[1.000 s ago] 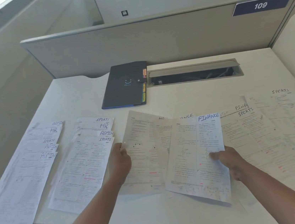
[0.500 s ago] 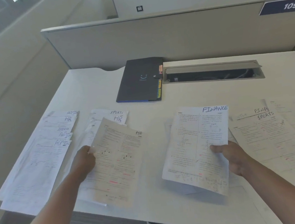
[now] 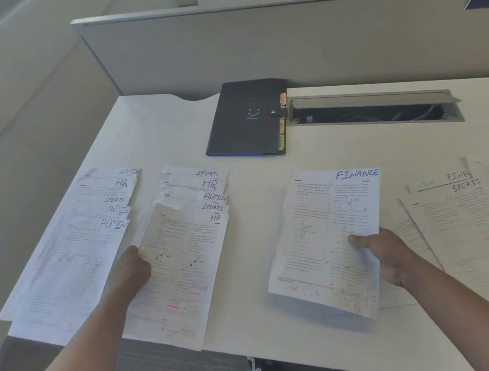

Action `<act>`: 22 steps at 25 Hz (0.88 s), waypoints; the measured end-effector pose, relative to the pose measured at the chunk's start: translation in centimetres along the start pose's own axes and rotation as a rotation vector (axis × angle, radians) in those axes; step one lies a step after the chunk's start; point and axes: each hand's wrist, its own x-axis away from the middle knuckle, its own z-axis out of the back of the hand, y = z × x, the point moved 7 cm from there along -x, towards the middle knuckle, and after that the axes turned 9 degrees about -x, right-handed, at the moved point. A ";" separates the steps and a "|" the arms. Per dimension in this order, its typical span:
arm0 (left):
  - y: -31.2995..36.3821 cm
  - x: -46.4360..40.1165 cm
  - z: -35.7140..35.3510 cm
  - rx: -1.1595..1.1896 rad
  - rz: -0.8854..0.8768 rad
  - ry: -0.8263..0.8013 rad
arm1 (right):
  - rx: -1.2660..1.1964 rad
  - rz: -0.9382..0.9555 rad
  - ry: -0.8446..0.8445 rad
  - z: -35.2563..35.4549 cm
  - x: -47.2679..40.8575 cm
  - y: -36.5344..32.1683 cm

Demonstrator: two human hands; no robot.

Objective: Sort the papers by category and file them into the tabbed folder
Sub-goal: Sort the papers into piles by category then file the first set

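My left hand [image 3: 132, 271] grips the left edge of a sheet marked HR [image 3: 185, 266], which lies over the second fanned pile [image 3: 203, 187] of labelled sheets. My right hand [image 3: 387, 255] pinches the right edge of a sheet headed FINANCE [image 3: 329, 236], lifted a little off the desk. At the far left lies another fanned pile [image 3: 70, 253] labelled ADMIN, HR and SPORTS. More papers [image 3: 472, 219] marked FINANCE and SPORTS spread out on the right. The dark tabbed folder [image 3: 244, 120], closed with a snap strap, lies at the back of the desk.
A white desk [image 3: 252, 184] ends near me at its front edge, where the papers overhang. An open cable tray [image 3: 372, 111] is sunk into the desk right of the folder. A grey partition [image 3: 281, 42] walls off the back.
My left hand has carried the HR sheet leftward from the desk's middle onto the second pile. My right hand keeps the FINANCE sheet in about the same place. The camera turned left.
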 end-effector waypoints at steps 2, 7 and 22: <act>-0.1 -0.2 -0.1 -0.014 0.012 -0.011 | 0.002 0.000 0.009 0.4 -0.2 0.3; 1.8 1.1 0.6 -0.116 0.076 0.110 | -0.022 -0.010 0.028 1.9 -0.4 0.4; 27.0 17.3 -14.1 0.594 -0.169 -0.366 | 0.142 -0.020 0.144 13.8 1.3 -0.6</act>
